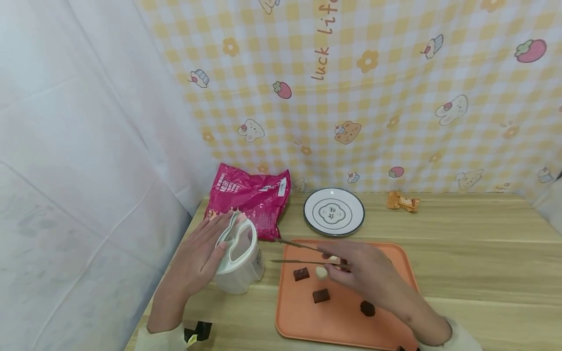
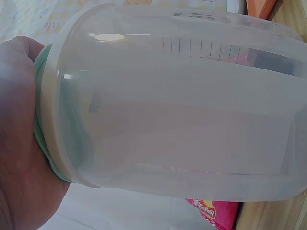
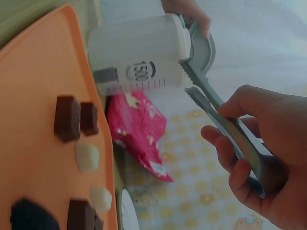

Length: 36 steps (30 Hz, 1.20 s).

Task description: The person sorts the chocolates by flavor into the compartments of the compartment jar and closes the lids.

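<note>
A clear plastic container [image 1: 239, 282] with measuring marks stands upright on the table, left of the tray. My left hand [image 1: 197, 258] rests on its pale green lid [image 1: 231, 264], fingers fairly straight and thumb near the lid's opening. The right hand [image 1: 364, 270] grips metal tongs [image 3: 211, 96] above the orange tray [image 1: 342, 325]. Their toothed tips point at the container, stand slightly apart and hold nothing. On the tray lie brown chocolate pieces [image 1: 321, 295], a dark round piece [image 1: 367, 308] and cream-coloured pieces [image 1: 321, 272], partly hidden by the right hand.
A magenta snack bag [image 1: 268, 209] lies behind the container. Behind the tray stands a white plate [image 1: 313, 209] with a dark rim, and farther right an orange wrapped packet [image 1: 403, 202]. A checked cloth [image 1: 386, 97] hangs at the back. Black scraps [image 1: 203, 330] lie near my left sleeve.
</note>
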### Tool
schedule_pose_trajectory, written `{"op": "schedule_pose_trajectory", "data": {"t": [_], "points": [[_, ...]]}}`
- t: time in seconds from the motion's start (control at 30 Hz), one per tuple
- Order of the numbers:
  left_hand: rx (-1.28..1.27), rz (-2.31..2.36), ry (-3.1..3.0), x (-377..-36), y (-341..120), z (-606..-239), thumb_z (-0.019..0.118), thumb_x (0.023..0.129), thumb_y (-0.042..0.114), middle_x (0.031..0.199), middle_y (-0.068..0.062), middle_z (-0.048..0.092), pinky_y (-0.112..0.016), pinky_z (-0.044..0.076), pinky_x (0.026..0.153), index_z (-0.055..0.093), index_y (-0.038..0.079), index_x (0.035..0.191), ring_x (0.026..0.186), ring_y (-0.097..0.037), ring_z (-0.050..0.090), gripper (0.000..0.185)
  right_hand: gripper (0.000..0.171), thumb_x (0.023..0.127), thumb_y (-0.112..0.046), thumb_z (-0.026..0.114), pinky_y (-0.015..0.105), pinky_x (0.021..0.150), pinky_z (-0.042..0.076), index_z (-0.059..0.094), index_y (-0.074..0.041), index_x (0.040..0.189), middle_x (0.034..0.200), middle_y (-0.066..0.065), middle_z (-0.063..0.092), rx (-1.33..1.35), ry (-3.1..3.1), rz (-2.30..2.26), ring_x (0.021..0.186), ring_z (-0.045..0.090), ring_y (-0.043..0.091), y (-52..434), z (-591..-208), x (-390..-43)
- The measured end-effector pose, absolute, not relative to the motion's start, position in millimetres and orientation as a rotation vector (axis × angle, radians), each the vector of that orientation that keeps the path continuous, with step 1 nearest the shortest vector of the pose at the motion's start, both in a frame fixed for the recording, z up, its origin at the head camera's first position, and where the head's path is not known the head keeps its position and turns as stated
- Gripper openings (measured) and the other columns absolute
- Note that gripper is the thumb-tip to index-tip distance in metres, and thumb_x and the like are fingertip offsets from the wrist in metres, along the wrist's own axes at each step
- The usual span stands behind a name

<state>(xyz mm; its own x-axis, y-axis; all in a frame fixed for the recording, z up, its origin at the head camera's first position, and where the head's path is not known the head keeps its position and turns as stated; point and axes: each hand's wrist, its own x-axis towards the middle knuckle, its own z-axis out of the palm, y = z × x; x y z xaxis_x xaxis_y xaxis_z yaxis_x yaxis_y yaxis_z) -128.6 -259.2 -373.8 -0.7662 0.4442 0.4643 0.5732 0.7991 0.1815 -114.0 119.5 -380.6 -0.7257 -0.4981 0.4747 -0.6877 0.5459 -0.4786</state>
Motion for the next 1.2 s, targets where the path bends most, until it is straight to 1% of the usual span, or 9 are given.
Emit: {"op": "schedule_pose_trajectory", "data": {"t": [0.13, 0.2, 0.3, 0.4, 0.53, 0.67, 0.9, 1.07, 1.2], "points": [[-0.763, -0.45, -2.591, -129, -259, -374, 0.048, 0.101, 0.023, 0.157, -0.014, 0.046, -0.051, 0.025, 0.122, 0.044, 0.003, 0.156, 0.147, -0.032, 0.038, 0.058, 0.034, 0.087, -0.008, 0.077, 0.02, 0.059, 0.052, 0.077, -0.016, 0.12, 0.096, -0.012, 0.072, 0.994, -2.549, 0.886, 0.073, 0.061, -0.007, 138, -384, -112], [-0.763, -0.455, -2.595, -129, -259, -374, 0.049, 0.101, 0.023, 0.157, -0.013, 0.046, -0.052, 0.025, 0.121, 0.044, 0.003, 0.155, 0.147, -0.033, 0.038, 0.058, 0.033, 0.087, -0.008, 0.079, 0.019, 0.059, 0.053, 0.078, -0.019, 0.118, 0.092, -0.017, 0.07, 1.006, -2.578, 0.873, 0.074, 0.062, -0.008, 147, -386, -112], [-0.761, -0.461, -2.6, -128, -258, -373, 0.047, 0.101, 0.022, 0.157, -0.014, 0.046, -0.052, 0.025, 0.122, 0.044, 0.002, 0.155, 0.146, -0.034, 0.039, 0.057, 0.031, 0.089, -0.007, 0.078, 0.019, 0.052, 0.049, 0.077, -0.029, 0.111, 0.085, -0.023, 0.064, 1.057, -2.64, 0.889, 0.066, 0.055, -0.008, 158, -390, -111], [-0.759, -0.457, -2.605, -128, -258, -372, 0.048, 0.101, 0.022, 0.157, -0.014, 0.045, -0.053, 0.026, 0.121, 0.044, 0.002, 0.155, 0.147, -0.033, 0.038, 0.058, 0.033, 0.092, -0.007, 0.075, 0.018, 0.047, 0.044, 0.075, -0.033, 0.111, 0.086, -0.025, 0.065, 1.108, -2.705, 0.953, 0.06, 0.05, -0.006, 169, -395, -109], [-0.755, -0.451, -2.613, -128, -257, -371, 0.049, 0.101, 0.023, 0.158, -0.014, 0.045, -0.054, 0.026, 0.121, 0.043, 0.002, 0.155, 0.148, -0.033, 0.037, 0.058, 0.029, 0.092, -0.009, 0.074, 0.018, 0.047, 0.043, 0.078, -0.024, 0.116, 0.091, -0.023, 0.067, 1.153, -2.747, 0.984, 0.061, 0.05, -0.007, 182, -402, -104], [-0.752, -0.445, -2.617, -127, -257, -371, 0.049, 0.1, 0.023, 0.158, -0.014, 0.045, -0.054, 0.027, 0.121, 0.043, 0.002, 0.155, 0.147, -0.034, 0.038, 0.059, 0.03, 0.091, -0.013, 0.077, 0.017, 0.049, 0.043, 0.078, -0.021, 0.12, 0.089, -0.026, 0.064, 1.189, -2.73, 0.94, 0.065, 0.05, -0.006, 192, -409, -103], [-0.756, -0.447, -2.597, -127, -258, -373, 0.047, 0.1, 0.021, 0.158, -0.014, 0.045, -0.045, 0.02, 0.124, 0.043, 0.003, 0.156, 0.146, -0.035, 0.039, 0.059, 0.03, 0.088, -0.008, 0.08, 0.014, 0.047, 0.041, 0.079, -0.017, 0.117, 0.089, -0.024, 0.066, 1.303, -2.66, 0.983, 0.065, 0.048, -0.007, 205, -416, -109], [-0.756, -0.446, -2.61, -127, -258, -373, 0.047, 0.101, 0.022, 0.159, -0.012, 0.044, -0.051, 0.025, 0.122, 0.043, 0.003, 0.156, 0.146, -0.035, 0.039, 0.058, 0.028, 0.088, -0.005, 0.079, 0.01, 0.048, 0.039, 0.081, -0.015, 0.114, 0.092, -0.021, 0.069, 1.348, -2.641, 0.968, 0.065, 0.048, -0.009, 209, -419, -112], [-0.749, -0.448, -2.618, -127, -258, -373, 0.048, 0.101, 0.023, 0.159, -0.012, 0.044, -0.05, 0.024, 0.123, 0.043, 0.003, 0.156, 0.147, -0.034, 0.038, 0.058, 0.025, 0.088, -0.005, 0.079, 0.007, 0.048, 0.037, 0.081, -0.014, 0.111, 0.094, -0.018, 0.073, 1.359, -2.631, 0.994, 0.062, 0.047, -0.011, 210, -421, -113]]}}
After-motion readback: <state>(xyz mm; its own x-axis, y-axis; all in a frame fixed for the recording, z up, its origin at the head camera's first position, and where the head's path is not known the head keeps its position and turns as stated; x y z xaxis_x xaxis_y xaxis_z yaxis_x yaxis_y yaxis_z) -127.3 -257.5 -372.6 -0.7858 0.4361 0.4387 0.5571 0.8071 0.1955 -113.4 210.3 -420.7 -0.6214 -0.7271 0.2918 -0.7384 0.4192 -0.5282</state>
